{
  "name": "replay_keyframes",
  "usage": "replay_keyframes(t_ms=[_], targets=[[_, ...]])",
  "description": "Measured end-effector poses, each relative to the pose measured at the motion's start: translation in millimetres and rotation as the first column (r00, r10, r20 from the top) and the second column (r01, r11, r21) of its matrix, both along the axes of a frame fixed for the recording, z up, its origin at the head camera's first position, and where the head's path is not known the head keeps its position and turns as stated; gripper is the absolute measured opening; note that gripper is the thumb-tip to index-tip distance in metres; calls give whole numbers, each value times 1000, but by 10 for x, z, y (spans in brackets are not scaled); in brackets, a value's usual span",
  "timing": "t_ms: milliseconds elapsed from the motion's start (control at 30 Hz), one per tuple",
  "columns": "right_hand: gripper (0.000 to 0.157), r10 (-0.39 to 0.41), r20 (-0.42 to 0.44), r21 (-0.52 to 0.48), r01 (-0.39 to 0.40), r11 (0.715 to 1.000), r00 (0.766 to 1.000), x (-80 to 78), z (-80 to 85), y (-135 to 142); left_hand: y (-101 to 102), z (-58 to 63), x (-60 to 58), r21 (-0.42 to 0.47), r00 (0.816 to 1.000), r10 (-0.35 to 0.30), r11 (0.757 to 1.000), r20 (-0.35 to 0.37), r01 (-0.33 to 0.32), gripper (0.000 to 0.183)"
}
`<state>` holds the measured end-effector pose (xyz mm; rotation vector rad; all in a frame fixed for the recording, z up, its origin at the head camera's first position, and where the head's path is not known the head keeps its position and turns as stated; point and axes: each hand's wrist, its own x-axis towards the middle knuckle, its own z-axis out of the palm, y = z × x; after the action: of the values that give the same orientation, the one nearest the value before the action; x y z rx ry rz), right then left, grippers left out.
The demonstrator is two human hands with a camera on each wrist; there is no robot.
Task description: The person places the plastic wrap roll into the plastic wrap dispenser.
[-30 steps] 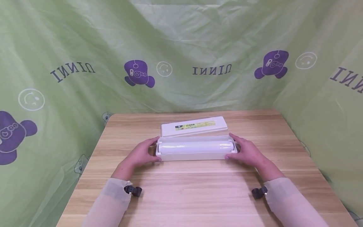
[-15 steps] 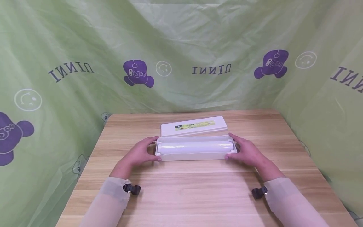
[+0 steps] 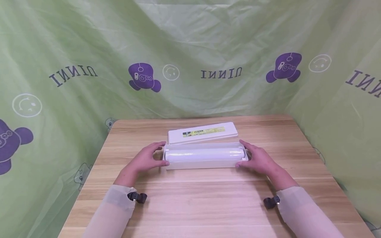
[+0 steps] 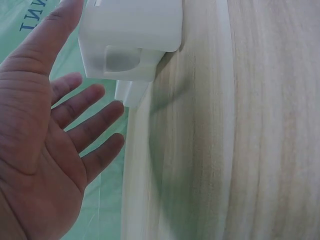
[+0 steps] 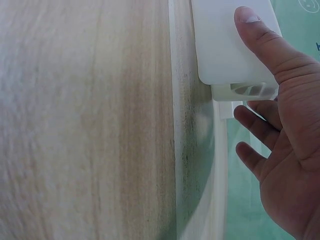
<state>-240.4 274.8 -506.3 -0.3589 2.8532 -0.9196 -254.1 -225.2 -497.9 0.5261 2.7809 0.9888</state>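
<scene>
A long white cling film box [image 3: 205, 164] stands uncovered on the table, with a shiny white roll of film [image 3: 205, 154] lying inside. At its left end is my left hand [image 3: 146, 159], thumb by the upper front corner and fingers toward the back. The left wrist view shows those fingers spread and fairly straight beside the box end [image 4: 135, 25]. My right hand [image 3: 259, 160] spans the other end, index finger at the back corner and thumb on the front wall. In the right wrist view that thumb [image 5: 265, 42] lies against the box, its other fingers behind and below.
Just behind the box lies its white lid [image 3: 205, 133], slightly askew, with a yellow label [image 3: 203, 132]. The wooden table [image 3: 196, 201] extends toward me. A green printed curtain [image 3: 190, 43] surrounds its back and sides. Small black cameras [image 3: 141, 198] hang at both wrists.
My left hand has shifted slightly left, and its thumb has risen along the front wall toward the rim. The right hand, box and lid keep nearly the same places.
</scene>
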Motion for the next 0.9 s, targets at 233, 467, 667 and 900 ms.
replay_keyframes(t_ms=[233, 467, 667, 900], targets=[[120, -5, 3, 1, 5, 1000, 1000, -1, 1, 1, 14, 19, -54, 14, 1000, -8, 1000, -8, 8, 99], [123, -6, 1, 1, 6, 1000, 1000, -12, -13, -1, -3, 39, -136, 17, 1000, -2, 1000, -13, 3, 95], [124, -10, 8, 3, 10, 1000, 1000, -18, -16, -1, 11, 67, -210, 58, 1000, -17, 998, -24, 19, 89], [123, -12, 12, 0, 12, 1000, 1000, -15, -20, 5, 16, 66, -283, 94, 1000, 7, 996, -28, -4, 77]])
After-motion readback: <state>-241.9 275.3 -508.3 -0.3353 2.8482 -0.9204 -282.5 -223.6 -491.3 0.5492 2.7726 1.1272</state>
